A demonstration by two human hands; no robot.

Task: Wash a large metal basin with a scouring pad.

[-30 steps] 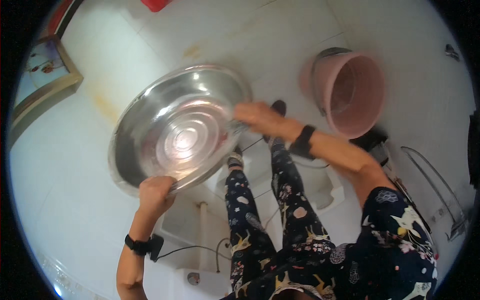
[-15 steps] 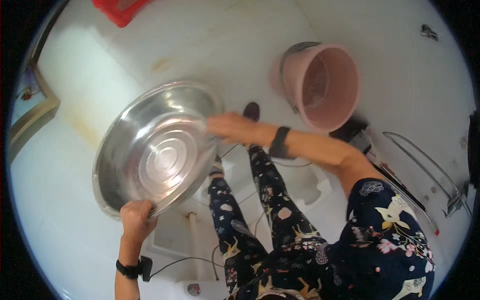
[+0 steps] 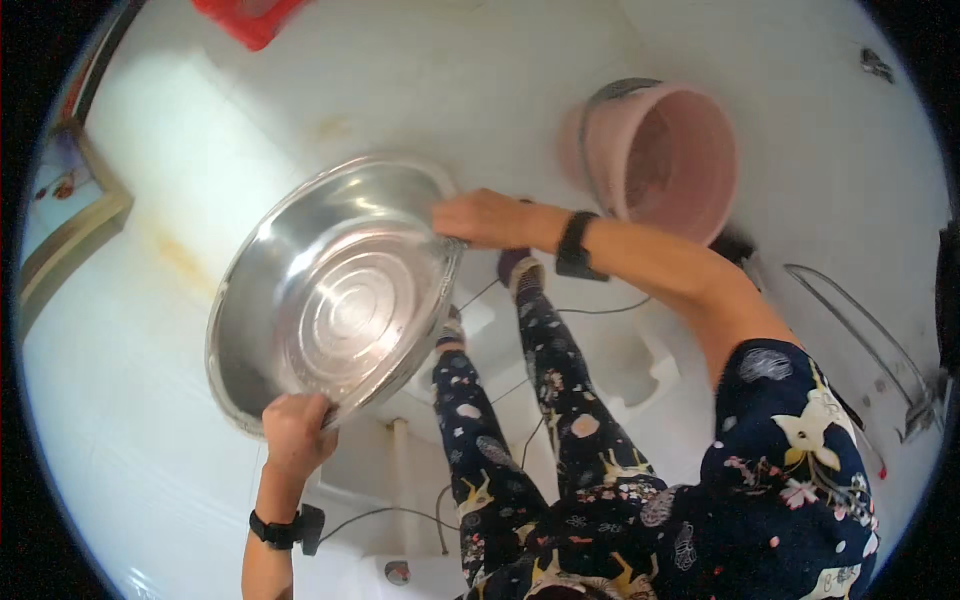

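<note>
Head view: since the half-second-old frame, our right hand [image 3: 487, 218] has moved higher in the picture and lost most of its blur; it now grips the rim of the steel basin [image 3: 352, 312], near frame centre. Fingers curl over the edge, tips hidden. Our left hand [image 3: 293, 435] clamps the rim at lower left of centre. With two holds, we judge the basin steadier. It tilts, opening toward us; whether water lies inside, we cannot tell.

Around: pink bucket [image 3: 680, 165] upper right, just beyond our right forearm; red object [image 3: 250, 20] upper left; bent metal tube [image 3: 855, 325] at right. A dark cable [image 3: 395, 510] loops at lower centre. The basin blocks some floor.
</note>
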